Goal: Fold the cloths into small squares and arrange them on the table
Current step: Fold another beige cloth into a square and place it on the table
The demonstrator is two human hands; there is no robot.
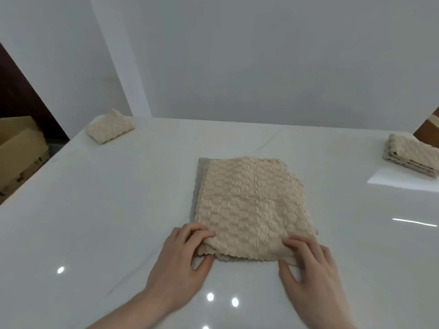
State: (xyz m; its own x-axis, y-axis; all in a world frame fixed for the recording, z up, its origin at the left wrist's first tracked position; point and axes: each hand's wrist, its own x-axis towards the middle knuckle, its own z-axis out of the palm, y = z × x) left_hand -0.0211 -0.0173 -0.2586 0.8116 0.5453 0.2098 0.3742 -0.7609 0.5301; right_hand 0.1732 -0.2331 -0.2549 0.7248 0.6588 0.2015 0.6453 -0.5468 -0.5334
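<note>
A beige, bumpy cloth [251, 205] lies folded in half in the middle of the glossy white table [107, 210], its grey underside showing along the left edge. My left hand [183, 260] pinches the cloth's near left corner between fingers and thumb. My right hand [308, 264] pinches the near right corner the same way. A small folded beige cloth [109, 129] sits at the far left corner of the table. A stack of folded beige cloths [412, 154] lies at the far right edge.
A white wall rises right behind the table's far edge. Cardboard boxes [19, 148] stand on the floor beyond the table's left side. A brown object [430, 127] shows past the far right corner.
</note>
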